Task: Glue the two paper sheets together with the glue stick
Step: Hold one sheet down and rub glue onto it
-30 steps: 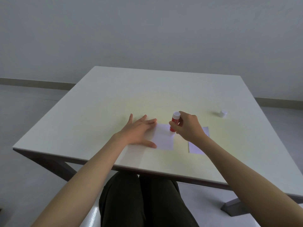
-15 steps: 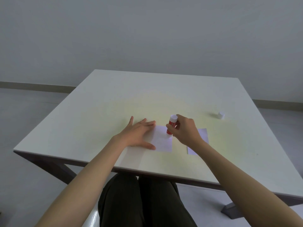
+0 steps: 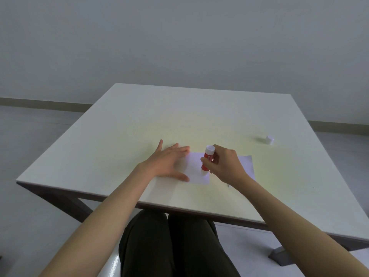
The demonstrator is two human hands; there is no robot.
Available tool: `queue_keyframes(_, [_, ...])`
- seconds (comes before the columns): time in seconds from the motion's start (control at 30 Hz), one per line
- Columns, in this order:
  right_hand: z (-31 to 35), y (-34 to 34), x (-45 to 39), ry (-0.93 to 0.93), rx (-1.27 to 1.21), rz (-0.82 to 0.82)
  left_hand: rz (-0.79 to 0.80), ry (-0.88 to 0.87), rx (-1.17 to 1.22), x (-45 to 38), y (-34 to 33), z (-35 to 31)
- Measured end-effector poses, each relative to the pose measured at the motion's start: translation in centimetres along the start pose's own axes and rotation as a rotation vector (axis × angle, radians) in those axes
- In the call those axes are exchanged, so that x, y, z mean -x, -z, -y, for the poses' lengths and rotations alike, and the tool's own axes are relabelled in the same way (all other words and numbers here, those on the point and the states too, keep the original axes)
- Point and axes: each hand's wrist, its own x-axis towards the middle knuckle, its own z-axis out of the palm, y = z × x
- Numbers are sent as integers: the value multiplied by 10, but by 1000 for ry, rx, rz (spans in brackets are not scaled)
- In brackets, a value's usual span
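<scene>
Two small white paper sheets lie side by side near the table's front edge. My left hand (image 3: 168, 162) rests flat with spread fingers on the left edge of the left sheet (image 3: 196, 170). My right hand (image 3: 225, 163) grips a red glue stick (image 3: 207, 159) with a white end, held nearly upright, its lower end touching the left sheet's right part. The right sheet (image 3: 246, 163) lies behind my right hand and is partly hidden by it.
The white glue cap (image 3: 269, 139) stands alone toward the right of the white table (image 3: 139, 120). The table's front edge runs just above my knees. A grey wall and floor lie beyond.
The glue stick and my right hand have slid a little toward me along the left sheet. My left hand has stayed flat on the sheet.
</scene>
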Motion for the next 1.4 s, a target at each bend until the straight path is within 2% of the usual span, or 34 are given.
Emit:
queue_keyframes(0.1, [-1,2,-3,-7,2,-5,-5,7,-12,2,3,-4])
queue_keyframes(0.2, [-3,2,-5,-17,17,-10,-4,-63,-38,2,6,-9])
queue_keyframes(0.3, [-2,2,-5,-25,16,-12,64,-136,-23,2,11,-13])
queue_keyframes(0.5, [0,4,-8,-13,21,0,148,-131,-30,3,16,-16])
queue_keyframes(1.13, [-9,3,-47,-88,12,-103,119,-163,-16,2,13,-14])
queue_keyframes(1.4, [-18,7,-52,-156,-56,-182,101,-127,117,3,9,-12])
